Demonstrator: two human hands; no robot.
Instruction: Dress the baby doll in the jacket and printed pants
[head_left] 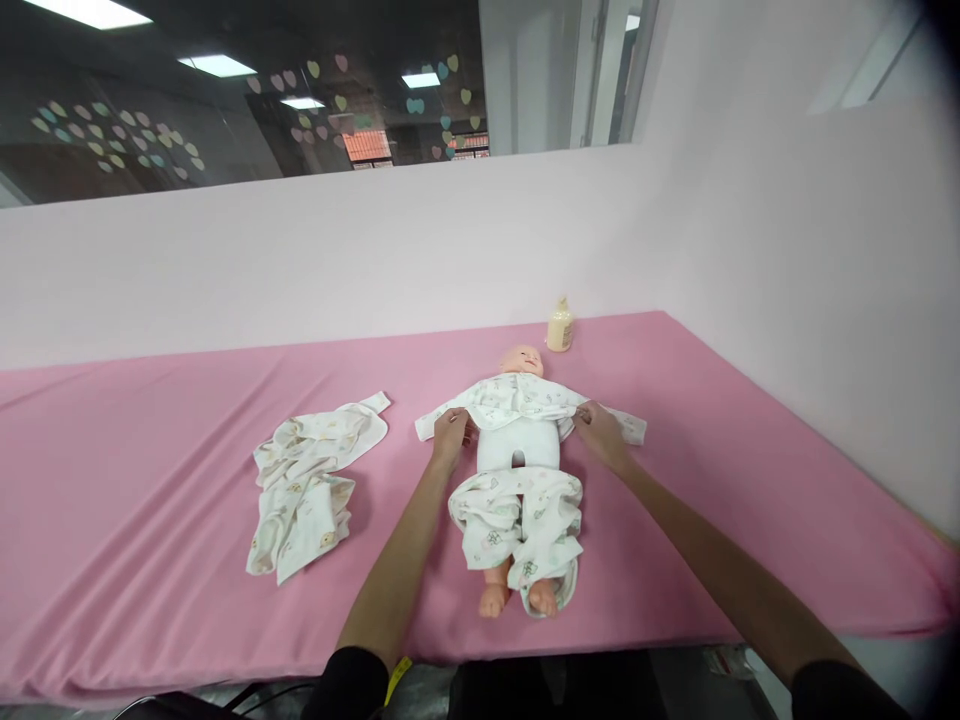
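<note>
A baby doll [523,360] lies on its back, head toward the wall, its white torso bare at the belly. A white patterned baby shirt [517,398] covers its chest and arms, with the sleeves spread to both sides. My left hand [451,433] is closed at the shirt's lower edge on the left, the fingertips partly hidden. On the opposite side my right hand [600,430] pinches the hem of the same shirt. Matching baby pants [551,505] lie bunched over the doll's legs, and both feet show below them.
A pink sheet [202,420] covers the table, which meets white walls at the back and right. Other patterned baby clothes [304,490] lie crumpled on the left. Behind the doll's head stands a pale yellow pump bottle [559,328]. The table's front edge is close to me.
</note>
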